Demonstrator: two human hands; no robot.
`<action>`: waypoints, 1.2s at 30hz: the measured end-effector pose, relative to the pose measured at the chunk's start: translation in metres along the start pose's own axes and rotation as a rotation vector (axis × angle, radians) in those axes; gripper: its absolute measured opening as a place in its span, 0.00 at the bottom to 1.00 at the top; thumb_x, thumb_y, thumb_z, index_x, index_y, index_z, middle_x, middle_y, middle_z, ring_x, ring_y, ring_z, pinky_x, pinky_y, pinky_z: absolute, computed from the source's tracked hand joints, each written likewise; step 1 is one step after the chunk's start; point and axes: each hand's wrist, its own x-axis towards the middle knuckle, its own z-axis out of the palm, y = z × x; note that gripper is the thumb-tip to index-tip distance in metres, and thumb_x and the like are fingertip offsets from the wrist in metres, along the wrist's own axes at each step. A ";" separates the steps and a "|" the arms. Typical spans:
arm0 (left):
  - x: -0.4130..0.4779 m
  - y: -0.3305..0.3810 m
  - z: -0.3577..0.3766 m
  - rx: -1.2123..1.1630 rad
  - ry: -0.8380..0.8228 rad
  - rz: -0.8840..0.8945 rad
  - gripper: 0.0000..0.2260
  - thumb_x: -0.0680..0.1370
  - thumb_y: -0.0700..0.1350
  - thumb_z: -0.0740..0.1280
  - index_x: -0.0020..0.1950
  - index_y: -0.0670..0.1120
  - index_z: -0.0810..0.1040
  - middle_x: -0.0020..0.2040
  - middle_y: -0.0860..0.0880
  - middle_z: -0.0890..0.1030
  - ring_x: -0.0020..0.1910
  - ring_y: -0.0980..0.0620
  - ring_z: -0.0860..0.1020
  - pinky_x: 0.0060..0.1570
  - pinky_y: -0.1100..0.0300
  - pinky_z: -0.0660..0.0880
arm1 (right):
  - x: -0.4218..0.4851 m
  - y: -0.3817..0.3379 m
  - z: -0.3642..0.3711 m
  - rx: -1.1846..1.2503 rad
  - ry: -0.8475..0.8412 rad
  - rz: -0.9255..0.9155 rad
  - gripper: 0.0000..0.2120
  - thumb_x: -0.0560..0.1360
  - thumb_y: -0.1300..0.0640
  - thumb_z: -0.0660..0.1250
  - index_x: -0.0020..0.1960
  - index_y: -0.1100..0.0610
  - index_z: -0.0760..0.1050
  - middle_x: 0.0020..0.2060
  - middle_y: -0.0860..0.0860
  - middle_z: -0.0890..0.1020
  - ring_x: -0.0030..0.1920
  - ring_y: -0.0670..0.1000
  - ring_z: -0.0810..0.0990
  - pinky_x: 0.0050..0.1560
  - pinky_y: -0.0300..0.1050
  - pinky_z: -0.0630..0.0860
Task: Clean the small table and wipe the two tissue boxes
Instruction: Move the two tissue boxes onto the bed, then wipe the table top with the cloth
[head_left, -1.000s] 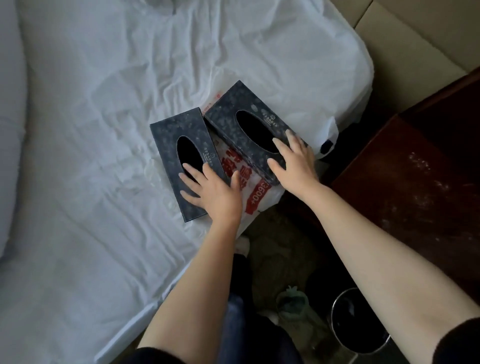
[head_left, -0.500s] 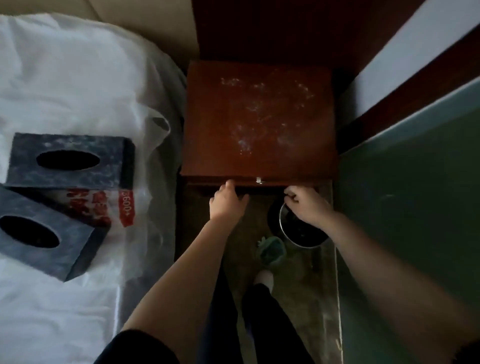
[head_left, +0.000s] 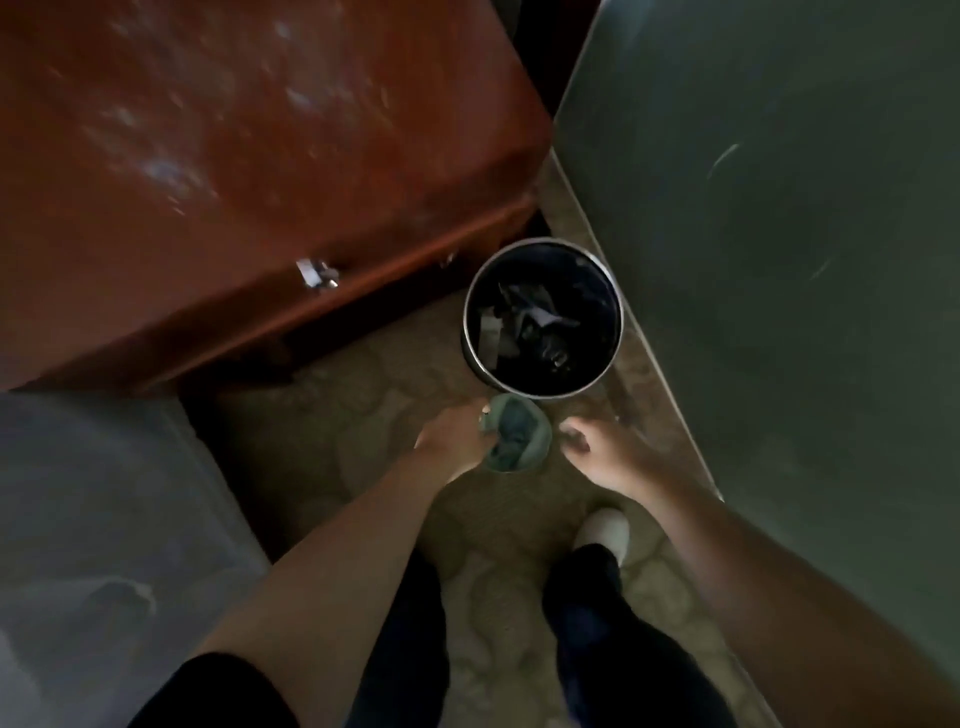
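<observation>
View is straight down at the floor (head_left: 358, 410), dim and motion-blurred. Small table (head_left: 249, 156) occupies the upper left; its reddish-brown tabletop carries pale dusty smears, and a small metal knob (head_left: 316, 274) sits on the front edge. A round metal-rimmed waste bin (head_left: 542, 317) stands on the floor just right of the table's front corner, with crumpled scraps inside. Directly below the bin sits a greenish cup-shaped container (head_left: 514, 440) with a bunched green cloth in it. Left hand (head_left: 451, 435) touches the container's left side, fingers curled against its rim; whether they pinch the cloth or only the rim cannot be told. Right hand (head_left: 605, 451) is just to the container's right, apart from it, fingers loosely spread and empty. White bed sheet (head_left: 104, 545) fills the lower left; a dark green wall panel (head_left: 779, 234) fills the right. Dark trouser legs and one pale shoe (head_left: 602, 532) show below. The two tissue boxes are out of frame. No legible writing or labels anywhere.
</observation>
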 end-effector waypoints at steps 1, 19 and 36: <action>0.020 -0.008 0.020 0.009 -0.009 0.003 0.19 0.77 0.50 0.64 0.67 0.46 0.70 0.62 0.44 0.77 0.60 0.44 0.76 0.59 0.50 0.73 | 0.016 0.014 0.015 -0.042 -0.010 -0.033 0.15 0.78 0.54 0.62 0.63 0.54 0.73 0.56 0.52 0.80 0.54 0.53 0.79 0.50 0.43 0.72; 0.198 -0.094 0.198 -0.126 0.186 0.004 0.21 0.74 0.50 0.70 0.64 0.44 0.73 0.60 0.44 0.78 0.58 0.46 0.76 0.59 0.56 0.70 | 0.221 0.123 0.190 -0.622 0.144 -0.537 0.28 0.56 0.58 0.79 0.56 0.56 0.79 0.52 0.55 0.80 0.52 0.59 0.79 0.53 0.50 0.67; -0.076 -0.019 -0.060 -0.406 0.373 0.064 0.13 0.73 0.37 0.70 0.57 0.42 0.79 0.49 0.48 0.79 0.48 0.54 0.75 0.43 0.72 0.65 | -0.003 -0.092 -0.007 -0.375 0.353 -0.659 0.18 0.71 0.58 0.70 0.60 0.60 0.73 0.48 0.55 0.80 0.46 0.56 0.79 0.44 0.48 0.78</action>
